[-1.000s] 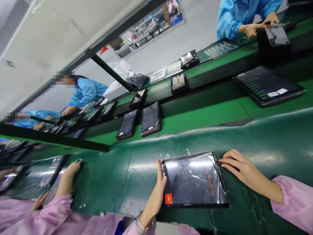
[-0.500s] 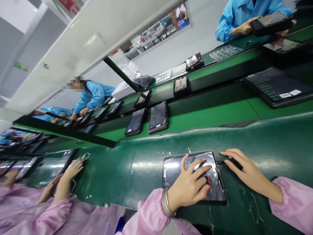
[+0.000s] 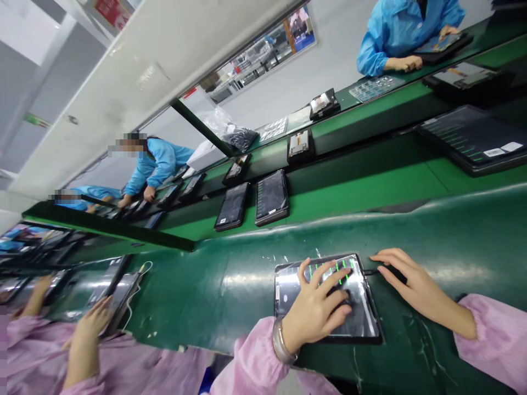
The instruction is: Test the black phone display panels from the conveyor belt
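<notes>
A tablet [image 3: 362, 315] lies flat on the green bench before me, its screen lit with short green marks near the top right. Spread over that screen is my left hand [image 3: 317, 310], open, fingertips at or just above the glass; I cannot tell which ones touch. A short black cable [image 3: 370, 272] runs out of the tablet's right edge. Beside the cable's end, my right hand [image 3: 415, 288] rests with fingers extended and thumb apart, holding nothing that I can see. The wrist of my left arm wears a metallic band [image 3: 283, 343].
Beyond the bench's raised edge, a green conveyor [image 3: 349, 186] carries several tablets, including a pair [image 3: 272, 197] and a larger one [image 3: 473, 140] at right. A person in pink [image 3: 135, 365] works at left, near a white cable [image 3: 130, 307]. People in blue [image 3: 395, 33] work opposite.
The red line on my tablet's screen has given way to green marks. My hands have barely moved. The neighbour's hand has drawn back leftward, and the person opposite has lowered a device.
</notes>
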### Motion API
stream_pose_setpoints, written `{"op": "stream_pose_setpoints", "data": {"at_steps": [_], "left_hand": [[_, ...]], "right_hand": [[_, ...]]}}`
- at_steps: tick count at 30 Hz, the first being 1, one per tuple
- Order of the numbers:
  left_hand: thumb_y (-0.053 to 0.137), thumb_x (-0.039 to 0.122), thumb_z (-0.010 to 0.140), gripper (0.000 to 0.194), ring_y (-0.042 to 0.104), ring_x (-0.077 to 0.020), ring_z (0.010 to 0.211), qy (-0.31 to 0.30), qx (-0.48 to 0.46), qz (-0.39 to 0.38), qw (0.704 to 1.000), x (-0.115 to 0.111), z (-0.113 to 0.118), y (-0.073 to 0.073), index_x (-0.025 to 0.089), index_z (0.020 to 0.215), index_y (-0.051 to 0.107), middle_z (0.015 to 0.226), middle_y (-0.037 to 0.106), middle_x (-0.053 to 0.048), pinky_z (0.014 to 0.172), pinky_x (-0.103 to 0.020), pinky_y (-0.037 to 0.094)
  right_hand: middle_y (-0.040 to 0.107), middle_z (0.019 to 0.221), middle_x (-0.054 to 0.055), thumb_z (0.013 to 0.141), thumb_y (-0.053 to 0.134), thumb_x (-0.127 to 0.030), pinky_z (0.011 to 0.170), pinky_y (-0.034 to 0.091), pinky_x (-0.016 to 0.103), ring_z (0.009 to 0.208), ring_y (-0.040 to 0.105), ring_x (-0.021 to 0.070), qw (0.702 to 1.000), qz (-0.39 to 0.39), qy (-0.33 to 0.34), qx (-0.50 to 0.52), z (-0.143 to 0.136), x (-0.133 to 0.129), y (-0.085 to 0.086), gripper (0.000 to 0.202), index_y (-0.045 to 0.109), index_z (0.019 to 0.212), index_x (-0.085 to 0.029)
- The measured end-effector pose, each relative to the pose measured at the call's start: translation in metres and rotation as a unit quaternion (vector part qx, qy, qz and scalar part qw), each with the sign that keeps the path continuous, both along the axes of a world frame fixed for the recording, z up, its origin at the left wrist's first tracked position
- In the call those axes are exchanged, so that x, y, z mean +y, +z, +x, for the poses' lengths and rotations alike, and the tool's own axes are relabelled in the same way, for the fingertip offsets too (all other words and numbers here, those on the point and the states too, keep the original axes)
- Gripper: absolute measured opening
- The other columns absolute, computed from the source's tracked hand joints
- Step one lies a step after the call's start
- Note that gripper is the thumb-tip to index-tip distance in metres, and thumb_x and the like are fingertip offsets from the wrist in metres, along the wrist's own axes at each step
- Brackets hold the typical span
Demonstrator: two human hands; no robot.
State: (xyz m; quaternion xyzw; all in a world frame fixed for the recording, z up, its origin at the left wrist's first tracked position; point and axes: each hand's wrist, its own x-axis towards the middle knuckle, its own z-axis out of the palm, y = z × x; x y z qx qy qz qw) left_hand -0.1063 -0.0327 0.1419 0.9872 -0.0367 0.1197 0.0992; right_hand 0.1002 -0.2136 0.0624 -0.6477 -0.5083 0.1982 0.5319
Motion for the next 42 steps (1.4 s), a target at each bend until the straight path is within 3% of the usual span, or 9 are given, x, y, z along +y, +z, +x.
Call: {"op": "stream_pose_setpoints", "data": {"at_steps": [4,14,18,23,29,33,35,38,42], "left_hand": [[0.039,0.040,0.108,0.037,0.027,-0.0295,0.145,0.011,-0.001,0.021,1.000,-0.002,0.004,0.003,0.024,0.123,0.069,0.153,0.048,-0.003,0.120,-0.052,-0.003],[0.034,0.039,0.109,0.041,0.025,-0.0313,0.146,0.040,-0.003,0.017,0.999,0.001,-0.008,0.001,0.025,0.124,0.069,0.156,0.042,-0.005,0.119,-0.053,0.002],[0.036,0.039,0.108,0.040,0.029,-0.0315,0.143,0.010,-0.028,0.014,0.999,-0.002,-0.018,-0.001,0.028,0.119,0.073,0.154,0.045,-0.003,0.119,-0.053,0.006],[0.055,0.056,0.099,0.037,0.031,-0.0341,0.141,-0.057,-0.010,0.063,0.996,-0.006,-0.029,-0.004,0.035,0.124,0.072,0.155,0.045,0.000,0.121,-0.056,0.005],[0.048,0.060,0.101,0.043,0.031,-0.0335,0.142,-0.058,-0.022,0.058,0.996,-0.007,-0.033,-0.005,0.036,0.131,0.068,0.156,0.043,0.001,0.121,-0.058,0.006],[0.048,0.060,0.100,0.042,0.032,-0.0335,0.141,-0.063,-0.007,0.074,0.995,-0.007,-0.030,-0.001,0.035,0.126,0.071,0.152,0.048,0.001,0.121,-0.056,0.001],[0.039,0.055,0.105,0.045,0.033,-0.0322,0.141,-0.039,-0.021,0.062,0.997,-0.006,-0.032,0.001,0.032,0.127,0.070,0.149,0.051,-0.001,0.121,-0.054,0.003],[0.029,0.048,0.109,0.048,0.031,-0.0323,0.143,0.046,-0.044,0.046,0.997,-0.005,-0.043,0.000,0.029,0.131,0.068,0.152,0.048,-0.005,0.120,-0.053,0.006],[0.040,0.032,0.104,0.041,0.025,-0.0344,0.145,0.253,-0.055,0.070,0.963,-0.007,-0.068,-0.011,0.027,0.140,0.060,0.157,0.040,-0.007,0.117,-0.056,0.008]], "right_hand": [[0.049,0.123,0.001,0.115,0.042,-0.034,0.097,0.036,0.042,0.115,0.049,0.0269,1.000,0.000,0.006,-0.002,0.000,0.001,0.002,0.017,0.055,0.125,-0.032],[0.046,0.125,0.004,0.120,0.036,-0.036,0.100,0.034,0.050,0.120,0.044,0.0308,0.998,-0.005,0.046,-0.047,0.000,0.000,-0.005,0.023,0.055,0.111,-0.027],[0.045,0.127,0.003,0.122,0.034,-0.041,0.100,0.033,0.051,0.120,0.043,0.0314,0.998,0.009,0.053,-0.023,0.000,0.002,-0.001,0.029,0.056,0.109,-0.028],[0.045,0.128,0.003,0.124,0.033,-0.047,0.099,0.033,0.049,0.119,0.043,0.0316,0.998,0.029,0.054,-0.017,-0.001,0.000,0.004,0.034,0.057,0.109,-0.028],[0.046,0.128,0.005,0.124,0.035,-0.045,0.099,0.035,0.047,0.119,0.043,0.0320,0.998,0.041,0.052,-0.017,-0.002,-0.001,0.006,0.032,0.058,0.112,-0.028],[0.047,0.128,0.005,0.123,0.037,-0.041,0.098,0.036,0.049,0.119,0.044,0.0328,0.998,0.041,0.045,-0.018,-0.001,0.001,0.007,0.029,0.059,0.110,-0.027],[0.047,0.127,0.006,0.121,0.037,-0.038,0.097,0.037,0.050,0.118,0.044,0.0336,0.998,0.037,0.042,-0.018,-0.001,0.001,0.006,0.028,0.059,0.109,-0.027],[0.048,0.126,0.008,0.120,0.038,-0.038,0.096,0.040,0.051,0.117,0.045,0.0355,0.999,0.026,0.034,-0.019,-0.001,0.001,0.002,0.030,0.061,0.106,-0.025],[0.047,0.128,0.008,0.121,0.035,-0.043,0.096,0.039,0.053,0.119,0.045,0.0353,0.999,0.004,0.028,-0.030,-0.002,0.000,-0.004,0.035,0.061,0.105,-0.025]]}}
